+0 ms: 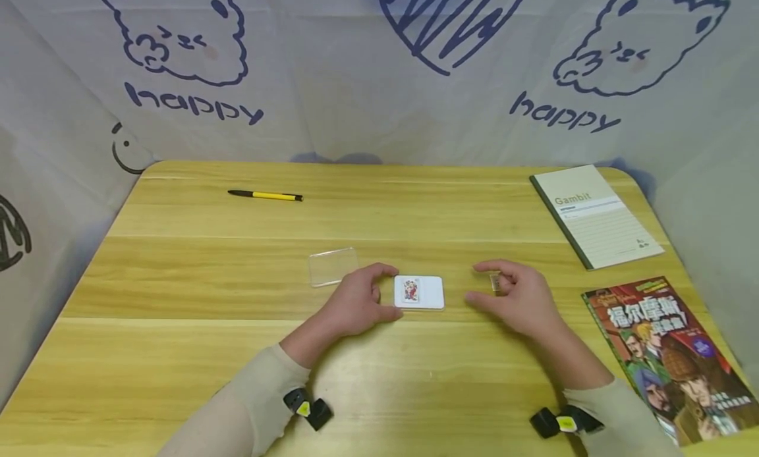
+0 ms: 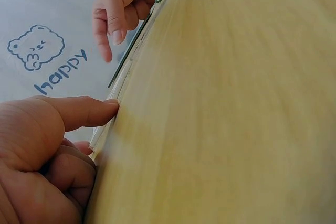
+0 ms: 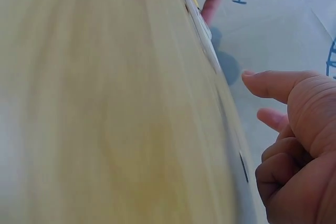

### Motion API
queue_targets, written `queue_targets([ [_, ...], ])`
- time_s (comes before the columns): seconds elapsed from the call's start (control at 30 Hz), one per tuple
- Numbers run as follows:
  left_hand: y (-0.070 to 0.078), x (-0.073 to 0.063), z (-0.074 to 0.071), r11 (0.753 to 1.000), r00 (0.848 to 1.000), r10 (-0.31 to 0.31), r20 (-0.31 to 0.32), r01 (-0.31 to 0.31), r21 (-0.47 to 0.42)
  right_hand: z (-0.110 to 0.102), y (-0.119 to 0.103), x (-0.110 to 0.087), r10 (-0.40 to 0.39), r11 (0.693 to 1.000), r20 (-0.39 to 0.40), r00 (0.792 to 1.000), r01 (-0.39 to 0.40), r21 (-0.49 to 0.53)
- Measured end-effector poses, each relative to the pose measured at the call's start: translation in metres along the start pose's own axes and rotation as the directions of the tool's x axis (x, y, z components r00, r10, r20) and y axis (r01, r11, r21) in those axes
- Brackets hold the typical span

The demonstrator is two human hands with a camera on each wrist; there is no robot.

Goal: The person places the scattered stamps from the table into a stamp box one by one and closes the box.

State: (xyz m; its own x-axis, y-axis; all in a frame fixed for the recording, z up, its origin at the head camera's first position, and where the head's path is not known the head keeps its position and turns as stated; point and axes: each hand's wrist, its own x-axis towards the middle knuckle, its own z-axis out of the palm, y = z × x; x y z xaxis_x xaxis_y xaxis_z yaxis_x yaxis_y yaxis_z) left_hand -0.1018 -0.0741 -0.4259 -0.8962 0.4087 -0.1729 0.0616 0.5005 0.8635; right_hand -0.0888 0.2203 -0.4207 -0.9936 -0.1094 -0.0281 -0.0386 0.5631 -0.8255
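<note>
A white rectangular stack of cards (image 1: 432,292) lies in the middle of the wooden table, and a small picture playing card (image 1: 411,290) rests on its left part. My left hand (image 1: 362,297) grips the left end of the stack, thumb at the near corner and index finger at the far one. In the left wrist view, the thumb (image 2: 86,111) presses against its clear edge. My right hand (image 1: 524,299) hovers to the right, thumb and index finger spread apart, the other fingers bent. Beside those bent fingers shows a small clear piece (image 1: 495,281), partly hidden by the hand.
A clear plastic lid (image 1: 332,268) lies just beyond my left hand. Farther back is a yellow and black pen (image 1: 269,195). On the right are a notebook (image 1: 595,216) and a comic-style magazine (image 1: 670,361). A printed cloth (image 1: 356,101) hangs behind the table (image 1: 178,279).
</note>
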Motion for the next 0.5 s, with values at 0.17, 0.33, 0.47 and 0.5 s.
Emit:
queue_targets([
  [0.17,0.000,0.000,0.000,1.000,1.000,0.002,0.001,-0.002,-0.005,-0.011,0.007,-0.005,0.009,0.999,-0.023,1.000,-0.010,-0.037],
  [0.33,0.000,0.000,0.000,1.000,1.000,0.000,0.002,0.000,-0.010,-0.019,0.013,-0.007,0.005,0.994,-0.068,0.998,-0.013,-0.111],
  [0.47,0.000,0.000,0.000,1.000,1.000,0.003,0.000,-0.003,-0.004,-0.023,0.017,-0.007,-0.008,0.987,-0.092,0.996,-0.007,-0.163],
  [0.5,0.000,0.000,0.000,1.000,1.000,0.003,0.000,-0.003,-0.004,-0.023,0.018,-0.007,-0.007,0.985,-0.095,0.995,-0.009,-0.170],
])
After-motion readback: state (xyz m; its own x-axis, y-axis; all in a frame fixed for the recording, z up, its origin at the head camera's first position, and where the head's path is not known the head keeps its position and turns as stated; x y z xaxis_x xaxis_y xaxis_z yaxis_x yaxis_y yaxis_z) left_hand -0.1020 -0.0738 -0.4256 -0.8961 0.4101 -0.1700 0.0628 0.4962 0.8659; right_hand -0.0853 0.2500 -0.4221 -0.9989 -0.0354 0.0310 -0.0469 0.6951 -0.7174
